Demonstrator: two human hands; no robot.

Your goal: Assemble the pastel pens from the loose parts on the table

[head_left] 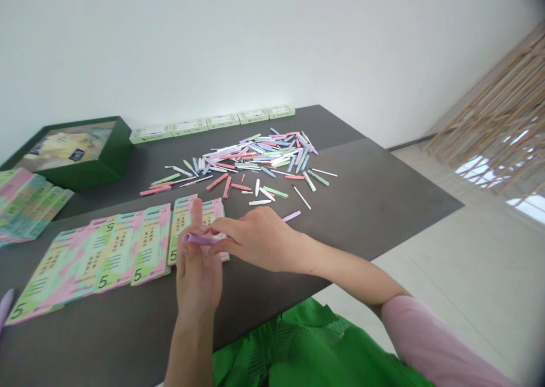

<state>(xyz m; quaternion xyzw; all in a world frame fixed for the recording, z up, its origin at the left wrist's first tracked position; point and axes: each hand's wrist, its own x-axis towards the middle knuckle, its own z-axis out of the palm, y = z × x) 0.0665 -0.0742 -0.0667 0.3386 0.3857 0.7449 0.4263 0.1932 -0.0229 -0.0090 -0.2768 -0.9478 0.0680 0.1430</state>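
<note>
My left hand (pixel 199 273) is closed around a lilac pen barrel (pixel 200 240), whose hollow round end points left. My right hand (pixel 255 239) pinches at the barrel's right end; whether a smaller part is between its fingertips is hidden. A salmon-pink, blunt-ended shape rises beyond my left fingers, and I cannot tell whether it is a pen part or a finger. Both hands are above pastel booklets (pixel 153 242) marked 5, laid out in a row. Just past my right hand lies a thin lilac pen part (pixel 292 216).
A heap of pastel pen parts (pixel 264 154) spreads across the dark table (pixel 361 205). Several small green-white boxes (pixel 189 127) line the wall. At left stand a green box (pixel 102 163) with bagged items and more booklets (pixel 29 208). A purple pen part (pixel 5 306) lies at the left edge.
</note>
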